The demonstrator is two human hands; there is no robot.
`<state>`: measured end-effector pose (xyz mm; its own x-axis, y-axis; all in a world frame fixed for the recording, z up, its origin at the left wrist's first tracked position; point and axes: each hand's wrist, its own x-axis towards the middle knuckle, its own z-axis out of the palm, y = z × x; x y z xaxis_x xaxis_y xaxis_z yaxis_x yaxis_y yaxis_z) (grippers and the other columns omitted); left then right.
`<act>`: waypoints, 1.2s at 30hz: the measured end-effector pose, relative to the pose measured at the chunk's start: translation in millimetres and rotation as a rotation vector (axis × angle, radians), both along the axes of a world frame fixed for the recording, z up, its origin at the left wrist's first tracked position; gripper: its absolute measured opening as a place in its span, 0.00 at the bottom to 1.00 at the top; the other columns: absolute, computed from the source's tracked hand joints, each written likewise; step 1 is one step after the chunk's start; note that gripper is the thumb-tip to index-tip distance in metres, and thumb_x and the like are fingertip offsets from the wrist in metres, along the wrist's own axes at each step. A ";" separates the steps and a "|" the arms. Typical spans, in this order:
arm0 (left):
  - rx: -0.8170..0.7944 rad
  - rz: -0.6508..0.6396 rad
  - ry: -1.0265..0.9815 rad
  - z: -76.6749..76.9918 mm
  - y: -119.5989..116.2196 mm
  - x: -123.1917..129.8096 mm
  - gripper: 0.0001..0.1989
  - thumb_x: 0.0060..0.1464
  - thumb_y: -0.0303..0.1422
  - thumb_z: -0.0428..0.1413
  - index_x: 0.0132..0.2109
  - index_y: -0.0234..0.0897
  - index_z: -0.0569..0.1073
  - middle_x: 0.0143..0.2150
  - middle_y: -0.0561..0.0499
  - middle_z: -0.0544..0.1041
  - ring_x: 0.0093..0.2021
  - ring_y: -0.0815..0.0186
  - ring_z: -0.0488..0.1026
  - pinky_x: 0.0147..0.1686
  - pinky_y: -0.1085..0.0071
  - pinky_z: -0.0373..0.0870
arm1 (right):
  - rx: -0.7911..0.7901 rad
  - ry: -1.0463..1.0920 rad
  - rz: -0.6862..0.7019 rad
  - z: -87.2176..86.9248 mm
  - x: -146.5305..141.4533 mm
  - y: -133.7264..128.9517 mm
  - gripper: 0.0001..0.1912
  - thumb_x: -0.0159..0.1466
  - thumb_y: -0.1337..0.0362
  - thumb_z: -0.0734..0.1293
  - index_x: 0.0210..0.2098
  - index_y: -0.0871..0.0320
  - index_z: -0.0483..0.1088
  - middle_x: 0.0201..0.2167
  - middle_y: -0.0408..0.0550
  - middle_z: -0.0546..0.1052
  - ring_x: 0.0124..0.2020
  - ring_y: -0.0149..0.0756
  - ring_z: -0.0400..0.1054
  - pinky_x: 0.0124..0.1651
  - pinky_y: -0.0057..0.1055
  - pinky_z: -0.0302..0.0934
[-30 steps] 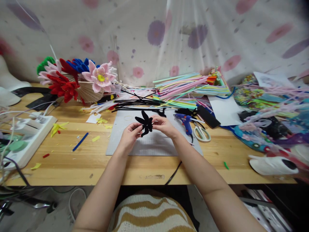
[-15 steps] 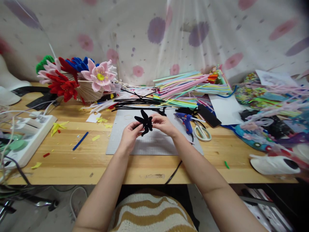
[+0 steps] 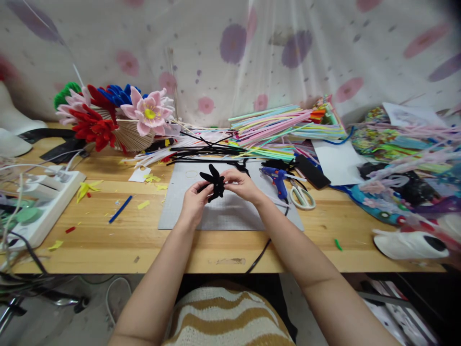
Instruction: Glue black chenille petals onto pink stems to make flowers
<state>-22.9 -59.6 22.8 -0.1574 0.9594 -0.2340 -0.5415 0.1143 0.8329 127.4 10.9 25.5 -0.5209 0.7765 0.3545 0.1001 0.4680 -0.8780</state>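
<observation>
A black fuzzy flower (image 3: pixel 216 181), apparently shaped from pipe cleaners, is held up above the grey cutting mat (image 3: pixel 180 211). My left hand (image 3: pixel 196 198) pinches it from the left, low on its petals. From the right, the fingertips of my right hand (image 3: pixel 242 183) are closed on its other side. Several long petals point up and to the left; part of the flower is hidden by my fingers. Behind my right hand, another black fuzzy piece (image 3: pixel 242 166) lies at the mat's back edge. A blue glue gun (image 3: pixel 277 180) rests right of my right hand, beside white-handled scissors (image 3: pixel 302 196).
Black pipe cleaners (image 3: pixel 205 154) and a pastel bundle (image 3: pixel 277 126) lie behind the mat. Finished flowers (image 3: pixel 149 113) stand at back left, near a white power strip (image 3: pixel 54 211). At right are a dark block (image 3: pixel 311 172), white paper (image 3: pixel 336 161) and a white spool (image 3: pixel 408 245).
The black flower has turned between my fingers, so its petals now show more edge-on and look narrower. Both hands stay in nearly the same place, still gripping it.
</observation>
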 end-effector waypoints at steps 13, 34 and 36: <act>-0.046 -0.003 -0.066 6.2 -1.6 1.7 0.12 0.33 0.27 0.63 0.30 0.32 0.71 0.25 0.51 0.75 0.27 0.69 0.72 0.32 0.68 0.72 | 0.174 -0.232 0.058 26.5 12.8 -11.5 0.10 0.51 0.66 0.69 0.35 0.57 0.72 0.39 0.48 0.73 0.42 0.34 0.65 0.42 0.31 0.63; -0.086 0.030 0.020 11.0 -4.1 9.6 0.17 0.28 0.31 0.66 0.30 0.32 0.73 0.24 0.50 0.76 0.26 0.68 0.72 0.30 0.71 0.68 | 0.541 -0.327 0.020 19.8 12.4 -10.5 0.10 0.61 0.62 0.63 0.34 0.58 0.74 0.33 0.50 0.76 0.36 0.34 0.65 0.41 0.32 0.60; -0.087 0.057 0.024 9.9 -3.5 11.6 0.17 0.28 0.32 0.66 0.30 0.32 0.73 0.25 0.50 0.76 0.27 0.68 0.72 0.30 0.72 0.67 | 0.558 -0.336 0.012 18.6 11.3 -10.0 0.10 0.61 0.62 0.62 0.33 0.57 0.74 0.32 0.50 0.76 0.35 0.34 0.65 0.41 0.32 0.59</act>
<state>-11.4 -63.1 32.7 -0.2177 0.9248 -0.3119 -0.5295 0.1565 0.8338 138.8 0.9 44.1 -0.6811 0.5162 0.5193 0.3185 0.8475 -0.4247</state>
